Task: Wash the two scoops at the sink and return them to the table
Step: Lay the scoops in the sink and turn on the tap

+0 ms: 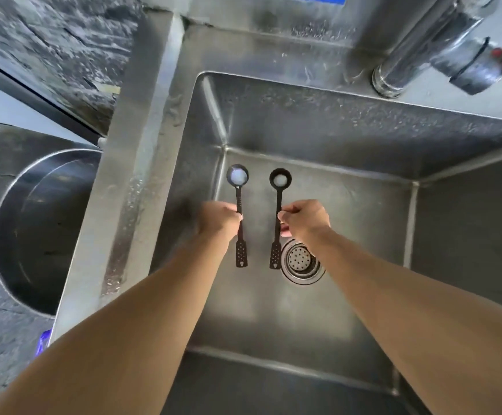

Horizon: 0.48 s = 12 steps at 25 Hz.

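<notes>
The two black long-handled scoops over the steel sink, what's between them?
In the head view, only bare sink floor shows between the left scoop and the right scoop; they don't touch.

Two black scoops are hanging over the sink: one scoop left of the drain strainer, one scoop just beside it. One strainer, one faucet behind it, one round metal bowl sitting far left.

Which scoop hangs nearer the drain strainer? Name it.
The scoop in the right hand: its handle end hangs right beside the drain strainer. The left hand's scoop hangs farther off.
</notes>
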Available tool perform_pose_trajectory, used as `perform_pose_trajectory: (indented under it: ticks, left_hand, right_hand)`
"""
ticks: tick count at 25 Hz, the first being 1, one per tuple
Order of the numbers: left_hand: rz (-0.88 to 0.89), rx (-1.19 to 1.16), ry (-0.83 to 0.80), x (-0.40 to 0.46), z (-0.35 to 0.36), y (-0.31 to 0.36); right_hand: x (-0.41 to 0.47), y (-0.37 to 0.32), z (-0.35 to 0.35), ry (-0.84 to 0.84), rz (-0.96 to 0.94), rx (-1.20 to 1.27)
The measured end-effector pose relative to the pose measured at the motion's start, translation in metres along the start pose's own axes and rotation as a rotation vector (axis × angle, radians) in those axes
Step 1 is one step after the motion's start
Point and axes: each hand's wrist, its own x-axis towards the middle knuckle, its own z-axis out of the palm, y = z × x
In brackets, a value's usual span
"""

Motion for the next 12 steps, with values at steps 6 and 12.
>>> perform_pose_trajectory:
  ticks: [6, 12]
  left_hand:
    - [0.062, 0.135, 0.192, 0.026, 0.016, 0.003]
    - [0.087, 0.119, 0.302, 0.048, 0.033, 0.003]
  right_hand:
    - [0.036, -0.002, 0.021, -0.002, -0.039, 0.044]
    - [0.063, -0.002, 0.035, 0.0, -0.06, 0.055]
